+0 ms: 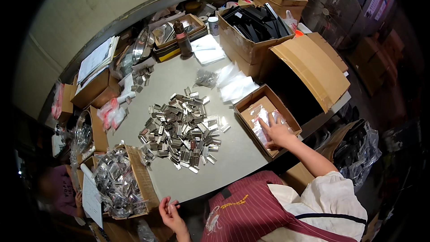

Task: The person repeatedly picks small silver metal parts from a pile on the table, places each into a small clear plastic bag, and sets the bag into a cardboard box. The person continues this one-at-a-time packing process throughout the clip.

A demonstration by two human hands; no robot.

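My right hand (pixel 278 133) reaches into a small cardboard box (pixel 293 120) at the table's right edge. Its fingers are spread over clear plastic bags (pixel 260 123) lying in the box; what the bags hold is hard to make out. My left hand (pixel 172 215) hangs off the table's front edge, beside a carton (pixel 139 177) of bagged shiny metal parts (pixel 117 181). Its fingers are loosely bent and apart, and I see nothing held in them. A wide heap of small bent metal pieces (pixel 181 130) covers the middle of the table.
White plastic sheets (pixel 235 83) and a small bag of dark parts (pixel 206 78) lie behind the box. A brown bottle (pixel 182 40) stands farther back. A large carton holds black parts (pixel 255 22). Another person (pixel 60 190) is at the far left.
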